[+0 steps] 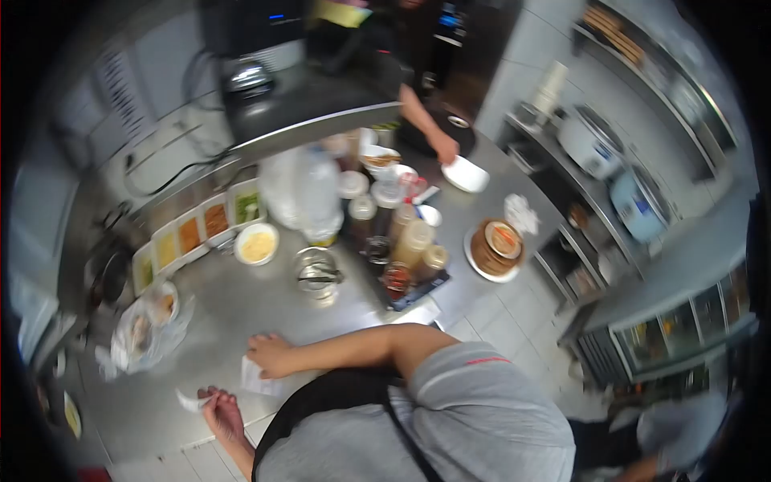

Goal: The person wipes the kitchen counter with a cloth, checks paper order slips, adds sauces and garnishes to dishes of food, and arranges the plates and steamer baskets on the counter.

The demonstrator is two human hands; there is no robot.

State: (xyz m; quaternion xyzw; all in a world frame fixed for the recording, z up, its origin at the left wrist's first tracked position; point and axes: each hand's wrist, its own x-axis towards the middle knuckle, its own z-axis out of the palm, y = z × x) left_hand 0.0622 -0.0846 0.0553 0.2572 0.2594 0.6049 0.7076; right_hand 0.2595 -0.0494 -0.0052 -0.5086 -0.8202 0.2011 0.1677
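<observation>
At the counter's near edge, my left hand (225, 414) is closed, with its fingers pinched on a small white paper strip (193, 399). My right hand (271, 356) reaches across in front of my body and lies with its fingers spread on the steel counter (241, 309). Under that palm a white slip of paper (261, 381) sticks out toward me. Left of both hands sits a clear plastic bag (136, 341) with food in it, beside a small bowl (165, 304). A metal container with utensils (318, 277) stands beyond my right hand.
Food trays (191, 234) line the back, near a bowl of yellow shreds (257, 243). Sauce bottles (414, 241) crowd a dark caddy. A co-worker's hand (444, 150) holds a white container (466, 174). Stacked brown bowls (498, 245) stand right; another person (683, 430) is lower right.
</observation>
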